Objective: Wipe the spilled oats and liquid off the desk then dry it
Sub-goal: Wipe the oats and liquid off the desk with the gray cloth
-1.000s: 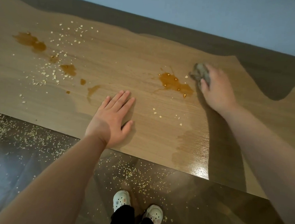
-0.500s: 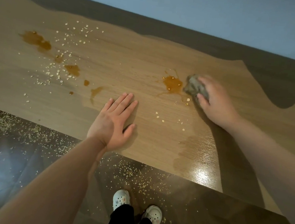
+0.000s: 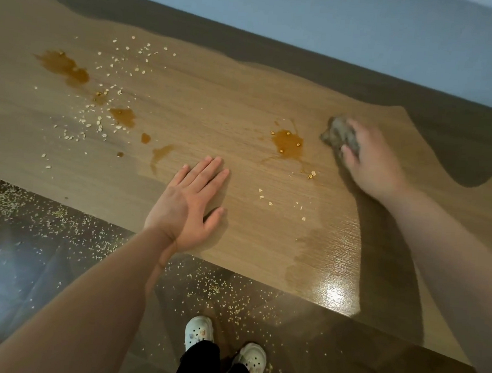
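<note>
On our left, at about ten o'clock, the desk (image 3: pixel 216 101) has a big brown puddle (image 3: pixel 64 66) with wobbly edges. Little pale oats (image 3: pixel 97 118) lie all round it, from eleven o'clock down to nine o'clock, and a few sit right in the wet. Smaller brown drops (image 3: pixel 123 117) trail from there toward the middle.

Just below the middle, at seven o'clock, our left hand (image 3: pixel 188 208) lies flat on the desk. Its fingers are straight and close together, its thumb sticks out, and it holds nothing. At one o'clock there is a middle puddle (image 3: pixel 288 144), orange-brown, with some oats in it and a few more just below it.

At two o'clock our right hand (image 3: pixel 373 161) presses a grey, scrunched-up cloth (image 3: pixel 338 133) onto the desk. The fingers curl over it and grip it. It sits near the middle puddle but does not touch it. At five o'clock a shiny wet patch (image 3: pixel 321 260) runs to the near edge.

We cannot see most of the cloth, because the hand covers it. A dark shadow (image 3: pixel 421 117) lies over the far side of the desk. Both arms are cut off at the edges of our view. Down at eight o'clock many oats lie on the dark floor (image 3: pixel 27 257), and at six o'clock our white shoes (image 3: pixel 199 331) are partly hidden by black trouser legs.
</note>
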The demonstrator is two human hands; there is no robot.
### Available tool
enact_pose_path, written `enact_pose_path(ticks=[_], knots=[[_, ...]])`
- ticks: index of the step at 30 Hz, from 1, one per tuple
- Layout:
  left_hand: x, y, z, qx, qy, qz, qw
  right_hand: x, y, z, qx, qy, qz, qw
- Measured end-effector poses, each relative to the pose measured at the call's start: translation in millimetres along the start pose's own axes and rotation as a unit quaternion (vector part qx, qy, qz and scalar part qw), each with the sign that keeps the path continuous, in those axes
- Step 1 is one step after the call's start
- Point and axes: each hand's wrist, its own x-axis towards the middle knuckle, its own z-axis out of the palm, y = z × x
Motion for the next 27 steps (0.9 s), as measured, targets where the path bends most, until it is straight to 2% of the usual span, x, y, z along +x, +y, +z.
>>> enact_pose_path(ticks=[2, 3, 5, 7, 9, 10, 11, 13, 15, 16, 17, 20, 22, 24, 27], knots=[[-1.2, 0.2, 0.7, 0.004, -0.002, 0.000, 1.000, 17.5, -2.5, 1.6, 0.024, 0.067, 0.090, 0.993], [-0.9, -0.2, 0.3, 0.006, -0.002, -0.001, 1.000, 18.1, -12.4, 7.5, 0.018, 0.088, 0.106, 0.990], [-0.7, 0.0, -1.1, 0.006, -0.009, -0.004, 1.000, -1.0, -38.6, 22.2, 0.004, 0.078, 0.055, 0.995], [-0.4, 1.0, -2.0, 0.006, -0.017, -0.006, 1.000, -33.9, -57.3, 30.7, -0.002, 0.010, -0.047, 0.999], [-0.3, 1.5, -3.4, 0.015, -0.029, -0.004, 0.999, -47.6, -50.3, 23.1, 0.002, -0.051, -0.105, 0.993], [1.0, 2.5, -5.4, 0.019, -0.029, -0.008, 0.999, -43.0, -39.8, 17.4, -0.001, -0.058, -0.108, 0.992], [5.2, 4.2, -8.7, 0.014, -0.020, -0.018, 1.000, -32.5, -26.0, 13.6, -0.002, -0.048, -0.083, 0.995], [22.3, 10.7, -14.9, -0.017, 0.009, -0.047, 0.999, 0.6, 3.2, 3.5, 0.020, 0.025, 0.031, 0.999], [42.6, 20.6, -15.3, -0.043, 0.030, -0.085, 0.995, 23.9, 13.6, 1.1, 0.024, 0.107, 0.140, 0.984], [51.3, 24.9, -12.9, -0.049, 0.040, -0.102, 0.993, 26.4, 6.5, 5.0, 0.008, 0.130, 0.157, 0.979], [55.4, 27.4, -9.6, -0.048, 0.044, -0.115, 0.991, 22.6, -5.5, 11.2, -0.006, 0.131, 0.139, 0.982], [59.6, 28.6, 0.5, -0.017, 0.040, -0.136, 0.990, -10.9, -29.8, 21.8, -0.004, 0.031, -0.032, 0.999], [60.9, 27.7, 1.3, -0.012, 0.030, -0.133, 0.991, -23.3, -16.5, 16.0, 0.002, -0.001, -0.074, 0.997], [62.6, 26.7, 2.2, -0.010, 0.030, -0.134, 0.990, -8.4, 10.9, 6.6, -0.027, 0.063, -0.021, 0.997], [62.2, 26.6, 5.0, -0.015, 0.042, -0.132, 0.990, 46.6, 45.1, -4.2, -0.067, 0.170, 0.163, 0.970]])
